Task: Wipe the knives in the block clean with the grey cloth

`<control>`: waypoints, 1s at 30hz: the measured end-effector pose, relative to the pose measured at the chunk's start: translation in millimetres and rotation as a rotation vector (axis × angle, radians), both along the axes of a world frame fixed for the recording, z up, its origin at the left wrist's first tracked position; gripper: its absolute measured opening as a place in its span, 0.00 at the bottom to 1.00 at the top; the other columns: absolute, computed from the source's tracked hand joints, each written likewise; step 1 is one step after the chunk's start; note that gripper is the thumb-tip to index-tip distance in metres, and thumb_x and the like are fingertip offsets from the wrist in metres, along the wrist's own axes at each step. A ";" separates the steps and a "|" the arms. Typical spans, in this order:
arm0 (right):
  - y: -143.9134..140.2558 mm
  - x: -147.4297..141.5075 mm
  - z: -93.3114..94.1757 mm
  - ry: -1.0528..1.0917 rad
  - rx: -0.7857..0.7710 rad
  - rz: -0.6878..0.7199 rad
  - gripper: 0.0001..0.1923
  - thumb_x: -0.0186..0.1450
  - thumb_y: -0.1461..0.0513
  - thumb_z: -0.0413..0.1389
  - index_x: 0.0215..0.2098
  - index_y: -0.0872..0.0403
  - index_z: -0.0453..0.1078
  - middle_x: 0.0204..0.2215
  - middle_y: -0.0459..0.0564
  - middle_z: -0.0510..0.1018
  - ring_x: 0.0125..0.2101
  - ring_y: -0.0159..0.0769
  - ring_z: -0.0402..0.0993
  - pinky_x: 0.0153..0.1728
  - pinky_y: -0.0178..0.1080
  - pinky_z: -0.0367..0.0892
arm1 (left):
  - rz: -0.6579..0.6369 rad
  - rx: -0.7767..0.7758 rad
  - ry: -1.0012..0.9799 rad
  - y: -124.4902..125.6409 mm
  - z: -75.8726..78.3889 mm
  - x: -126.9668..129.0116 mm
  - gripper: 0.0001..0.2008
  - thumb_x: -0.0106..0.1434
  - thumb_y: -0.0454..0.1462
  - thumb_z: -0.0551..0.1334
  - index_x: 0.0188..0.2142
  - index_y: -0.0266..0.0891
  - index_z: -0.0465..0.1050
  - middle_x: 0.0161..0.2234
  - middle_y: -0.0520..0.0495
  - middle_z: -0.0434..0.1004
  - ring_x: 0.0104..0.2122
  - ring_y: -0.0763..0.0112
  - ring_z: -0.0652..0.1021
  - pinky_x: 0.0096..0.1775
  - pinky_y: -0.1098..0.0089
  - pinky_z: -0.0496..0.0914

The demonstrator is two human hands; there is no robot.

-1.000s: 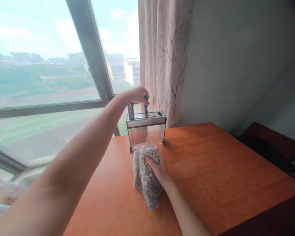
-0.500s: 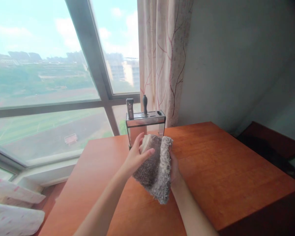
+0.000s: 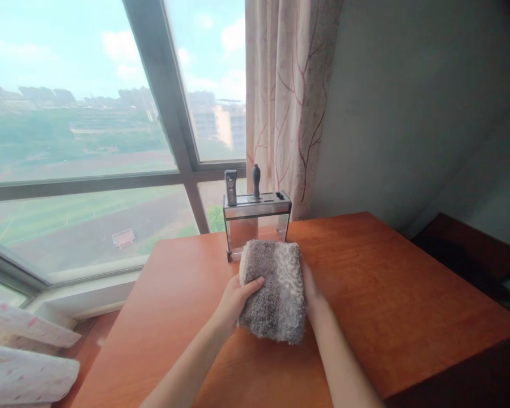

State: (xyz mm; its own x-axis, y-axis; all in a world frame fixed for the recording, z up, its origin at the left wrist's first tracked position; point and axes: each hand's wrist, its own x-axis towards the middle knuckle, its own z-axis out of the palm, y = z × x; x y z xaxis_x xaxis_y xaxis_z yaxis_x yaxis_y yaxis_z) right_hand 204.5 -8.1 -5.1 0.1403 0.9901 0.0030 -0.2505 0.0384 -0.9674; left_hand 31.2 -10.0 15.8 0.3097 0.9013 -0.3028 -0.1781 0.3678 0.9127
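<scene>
A folded grey, fluffy cloth (image 3: 272, 294) with a whitish patch is held up over the table, between my two hands. My left hand (image 3: 234, 300) grips its left edge, thumb on the front face and fingers hidden behind. My right hand (image 3: 312, 289) is closed against the right edge, its fingers mostly out of sight behind the cloth. Just beyond the cloth stands a clear-sided knife holder (image 3: 258, 211) with a metal top. Two dark handles stick up from it: a flat grey one (image 3: 230, 188) and a rounded black one (image 3: 256, 181).
The brown wooden table (image 3: 386, 294) reaches to the window (image 3: 89, 136) on the left. A patterned curtain (image 3: 289, 102) hangs behind the knife holder, beside a grey wall (image 3: 399, 102). Another curtain (image 3: 29, 374) lies at lower left.
My left fingers and thumb, spread over the cloth's upper left before, now clasp its left edge lower down. The cloth has turned from tilted to a squarer, flatter bundle facing me.
</scene>
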 end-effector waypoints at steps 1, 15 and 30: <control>-1.1 3.9 -1.5 0.027 -0.026 0.032 0.35 0.64 0.40 0.39 0.50 0.56 0.71 0.34 0.54 0.81 0.39 0.44 0.77 0.42 0.46 0.68 | 0.028 0.014 -0.006 1.8 -1.1 1.3 0.21 0.49 0.45 0.70 0.40 0.35 0.74 0.36 0.41 0.80 0.35 0.58 0.79 0.36 0.65 0.72; 14.0 83.3 -28.8 -0.349 -0.053 -0.207 0.25 0.59 0.54 0.54 0.53 0.53 0.65 0.43 0.56 0.78 0.42 0.47 0.75 0.43 0.46 0.69 | -0.118 0.277 0.212 6.0 -25.9 34.5 0.21 0.51 0.46 0.66 0.42 0.38 0.72 0.37 0.43 0.79 0.41 0.57 0.77 0.42 0.64 0.69; 65.5 78.2 -13.5 -1.091 0.152 -0.241 0.23 0.63 0.63 0.47 0.56 0.58 0.63 0.51 0.60 0.72 0.47 0.43 0.73 0.50 0.46 0.66 | 0.505 0.791 0.850 55.5 -8.2 -35.5 0.20 0.61 0.40 0.56 0.52 0.39 0.61 0.48 0.39 0.69 0.46 0.58 0.73 0.41 0.61 0.70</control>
